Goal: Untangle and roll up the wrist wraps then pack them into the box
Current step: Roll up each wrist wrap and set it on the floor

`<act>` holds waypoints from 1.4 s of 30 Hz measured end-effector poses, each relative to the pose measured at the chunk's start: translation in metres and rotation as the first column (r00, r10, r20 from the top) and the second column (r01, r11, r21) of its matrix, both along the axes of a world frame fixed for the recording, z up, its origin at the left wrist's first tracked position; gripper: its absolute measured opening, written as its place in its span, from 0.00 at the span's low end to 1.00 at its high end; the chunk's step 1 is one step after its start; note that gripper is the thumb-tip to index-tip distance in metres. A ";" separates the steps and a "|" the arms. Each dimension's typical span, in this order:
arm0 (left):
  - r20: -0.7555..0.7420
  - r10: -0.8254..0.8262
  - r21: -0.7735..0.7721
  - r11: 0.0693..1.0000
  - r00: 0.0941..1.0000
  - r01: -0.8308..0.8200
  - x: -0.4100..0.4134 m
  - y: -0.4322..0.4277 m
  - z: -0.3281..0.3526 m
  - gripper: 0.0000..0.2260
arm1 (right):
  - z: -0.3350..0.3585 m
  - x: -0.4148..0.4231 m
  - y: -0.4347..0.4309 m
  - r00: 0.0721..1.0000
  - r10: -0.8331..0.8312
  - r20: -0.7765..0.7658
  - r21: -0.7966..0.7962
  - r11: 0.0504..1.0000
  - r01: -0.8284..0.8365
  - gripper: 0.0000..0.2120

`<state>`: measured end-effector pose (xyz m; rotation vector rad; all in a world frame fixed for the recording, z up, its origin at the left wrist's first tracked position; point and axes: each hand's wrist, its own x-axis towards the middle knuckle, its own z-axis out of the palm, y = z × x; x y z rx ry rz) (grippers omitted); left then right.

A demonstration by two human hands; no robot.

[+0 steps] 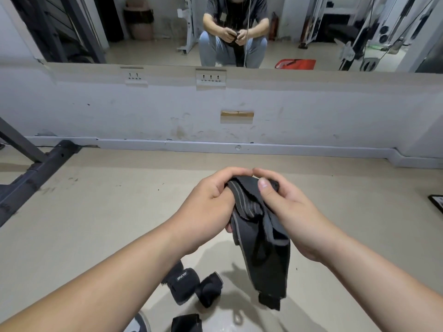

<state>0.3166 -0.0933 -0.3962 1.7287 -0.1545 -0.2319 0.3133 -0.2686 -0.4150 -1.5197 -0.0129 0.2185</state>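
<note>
A dark grey wrist wrap (261, 238) with lighter stripes hangs in loose folds above the floor, its Velcro end dangling near the bottom. My left hand (208, 207) grips its upper end from the left with curled fingers. My right hand (285, 207) holds the same end from the right, thumb pressed on the fabric. On the floor below lie rolled black wraps: one with a logo (182, 283), a second (211, 291) touching it, and a third (185, 323) at the bottom edge. No box is in sight.
A white wall with sockets and a wide mirror (215, 32) stands ahead; the mirror shows a seated person. A dark metal rack base (36, 173) lies at the left. A black flat object (437, 203) sits at the right edge. A shoe tip (140, 323) shows below.
</note>
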 end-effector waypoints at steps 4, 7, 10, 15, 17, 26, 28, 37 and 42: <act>-0.189 0.123 -0.073 0.988 0.974 -0.138 0.004 0.000 0.005 0.10 | 0.011 0.004 -0.006 0.995 0.004 -0.103 0.314 0.949 0.028 0.16; -0.233 0.183 -0.006 0.982 0.955 -0.189 0.003 0.000 0.003 0.11 | 0.008 0.003 -0.005 0.999 0.021 -0.026 0.190 0.982 -0.015 0.12; -0.202 0.107 0.035 0.994 0.973 -0.102 0.000 -0.002 0.001 0.12 | -0.001 0.004 -0.002 0.996 -0.090 0.027 0.069 0.994 0.087 0.03; -0.234 0.058 -0.053 0.996 0.971 -0.072 -0.002 -0.005 0.003 0.10 | -0.005 0.004 0.001 0.986 -0.147 0.075 0.031 0.989 0.145 0.07; -0.231 0.049 -0.081 0.994 0.972 -0.069 0.000 -0.003 0.005 0.10 | -0.004 0.002 0.007 0.986 -0.155 0.054 0.029 0.988 0.154 0.07; -0.239 -0.029 -0.270 0.962 0.971 -0.038 0.001 0.003 0.009 0.16 | 0.002 -0.001 0.010 0.972 -0.210 -0.108 0.152 0.963 0.225 0.16; -0.231 -0.042 -0.295 0.955 0.972 -0.029 0.001 0.003 0.007 0.17 | 0.005 -0.002 0.009 0.972 -0.201 -0.125 0.178 0.959 0.221 0.16; -0.266 -0.114 -0.494 0.869 0.957 -0.034 -0.001 -0.002 0.001 0.22 | -0.001 -0.001 0.009 0.966 -0.254 0.036 0.095 0.964 0.250 0.18; -0.230 -0.102 -0.454 0.891 0.968 -0.013 -0.003 -0.005 -0.002 0.15 | 0.002 0.000 0.009 0.961 -0.259 0.099 0.000 0.965 0.261 0.19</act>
